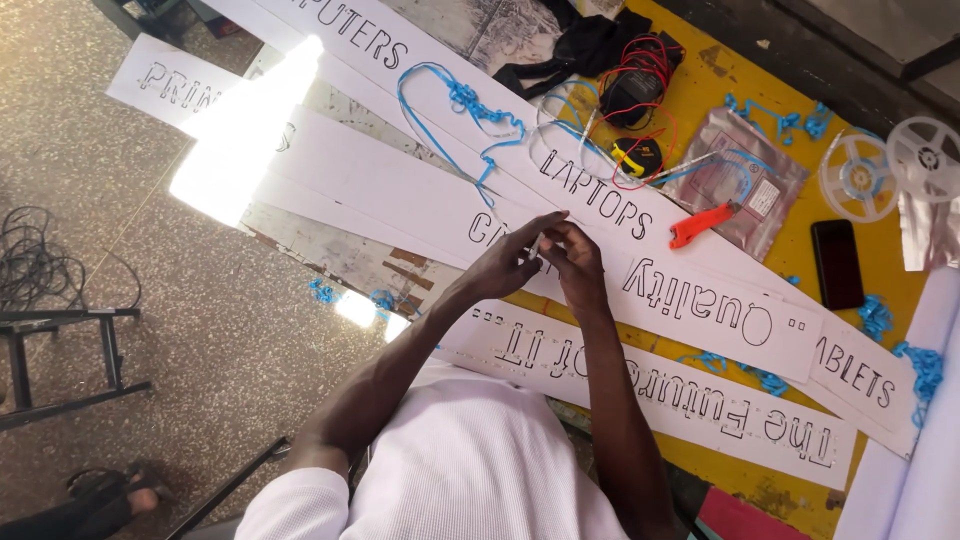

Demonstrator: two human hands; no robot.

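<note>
Both hands meet over the white strips point(400, 190) on the yellow table point(800, 260), left hand point(505, 265) and right hand point(578, 268) pinching one small pale piece point(537, 243) between fingertips, raised close for fine work, orange cutter point(700, 225) lying near.

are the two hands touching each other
Touching: the head view shows the left hand and right hand meeting at the fingertips, pinching something small above the white strips.

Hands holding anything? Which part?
Both hands, left hand and right hand, pinch a small thin pale piece between fingertips; what it is cannot be told.
</note>
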